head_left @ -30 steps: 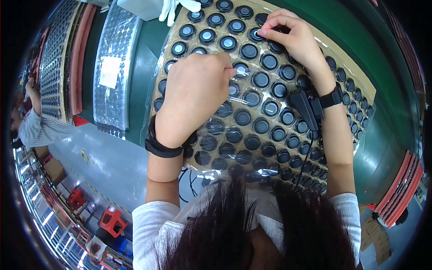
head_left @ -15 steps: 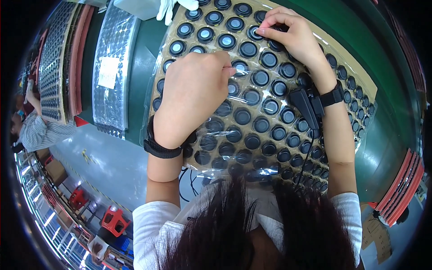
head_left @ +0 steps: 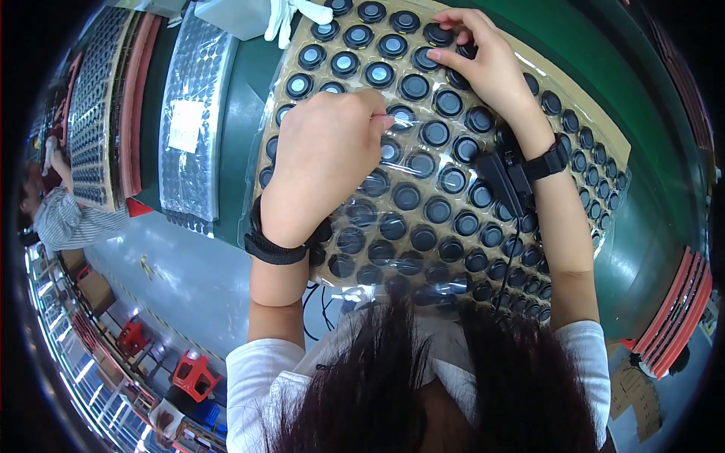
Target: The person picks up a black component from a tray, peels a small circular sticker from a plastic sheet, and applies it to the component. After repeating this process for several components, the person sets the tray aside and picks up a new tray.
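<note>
Worktop [head_left: 638, 219], green, w/ foll. items: 1 lg. tan tray [head_left: 619, 147], centre, set at a slant, w/ many rows of round black discs [head_left: 436, 133], 1 per cell; several discs on far left side w/ pale centres, the others dk. grey. Clear film [head_left: 445, 288] over near part of tray, shiny w/ glare. Left hand [head_left: 328, 143]: closed, thumb & forefinger pinched at film edge, approx. mid-tray. Right hand [head_left: 495, 68]: at far side of tray, thumb & fingers parted w/ gap betw.; thumb tip at rim of 1 disc, fingers over next discs; firm contact can't be told. Blk. strap on each wrist; sm. blk. device [head_left: 502, 181] w/ cable by right wrist, above discs. Far left: white gloves [head_left: 279, 23] just beside tray, grey box [head_left: 238, 16] adj. Left: 1 clear-wrapped pack [head_left: 196, 170] w/ white label; further left, stack of disc trays [head_left: 94, 121] w/ red layers. Another person's striped sleeve [head_left: 68, 219] near that stack. Right: red stack [head_left: 672, 317], cardboard [head_left: 638, 396] on floor. Near left: red stool [head_left: 195, 376] on floor.
</note>
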The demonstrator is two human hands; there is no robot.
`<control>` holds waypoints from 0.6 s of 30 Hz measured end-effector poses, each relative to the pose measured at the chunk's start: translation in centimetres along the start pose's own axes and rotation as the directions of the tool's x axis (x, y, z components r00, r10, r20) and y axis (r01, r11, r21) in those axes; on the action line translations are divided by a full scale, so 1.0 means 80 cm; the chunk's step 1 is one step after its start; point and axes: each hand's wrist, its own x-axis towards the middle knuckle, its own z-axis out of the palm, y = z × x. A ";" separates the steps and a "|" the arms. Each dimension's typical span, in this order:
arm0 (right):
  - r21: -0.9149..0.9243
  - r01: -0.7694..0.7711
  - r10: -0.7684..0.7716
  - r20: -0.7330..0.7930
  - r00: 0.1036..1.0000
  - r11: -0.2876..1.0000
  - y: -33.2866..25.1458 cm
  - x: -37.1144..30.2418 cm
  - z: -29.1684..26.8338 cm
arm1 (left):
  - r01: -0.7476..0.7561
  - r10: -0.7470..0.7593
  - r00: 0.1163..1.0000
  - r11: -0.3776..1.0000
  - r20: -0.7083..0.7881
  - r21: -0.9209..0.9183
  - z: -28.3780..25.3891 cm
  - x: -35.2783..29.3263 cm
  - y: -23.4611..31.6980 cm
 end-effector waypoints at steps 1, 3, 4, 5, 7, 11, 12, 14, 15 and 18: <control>0.074 0.004 -0.004 0.008 1.000 0.997 0.013 -0.001 -0.001 | -0.001 0.001 1.000 1.000 -0.007 -0.010 0.000 0.000 0.000; 0.228 0.012 -0.020 0.031 0.999 0.973 0.011 0.002 0.000 | 0.005 -0.005 1.000 1.000 -0.020 -0.013 -0.001 -0.001 0.000; 0.230 0.018 -0.025 0.030 0.999 0.973 0.009 0.001 -0.001 | 0.006 -0.007 1.000 1.000 -0.026 -0.020 -0.001 -0.001 0.000; 0.269 0.057 -0.090 0.113 0.990 0.961 0.007 -0.005 -0.003 | 0.007 -0.008 0.999 1.000 -0.031 -0.027 -0.001 0.000 0.000; 0.357 0.119 -0.223 0.267 0.937 0.927 -0.006 -0.018 -0.003 | 0.011 -0.012 0.999 1.000 -0.037 -0.028 -0.002 0.000 0.001; 0.243 0.195 -0.272 0.341 0.900 0.950 -0.032 -0.035 0.014 | 0.011 -0.016 0.997 0.999 -0.079 -0.052 -0.004 0.002 0.000; 0.241 0.195 -0.270 0.336 0.902 0.951 -0.033 -0.035 0.013 | 0.015 -0.023 0.994 0.997 -0.103 -0.080 -0.003 0.003 0.000; 0.195 0.222 -0.276 0.315 0.908 0.955 -0.034 -0.033 0.013 | 0.021 -0.041 0.988 0.990 -0.150 -0.136 -0.002 0.005 0.001; 0.173 0.235 -0.279 0.305 0.911 0.956 -0.034 -0.033 0.012 | 0.017 -0.037 0.988 0.991 -0.149 -0.135 -0.002 0.005 0.001; 0.209 0.213 -0.268 0.284 0.921 0.954 -0.036 -0.034 0.009 | 0.026 -0.062 0.989 0.967 -0.137 -0.252 -0.003 0.005 0.002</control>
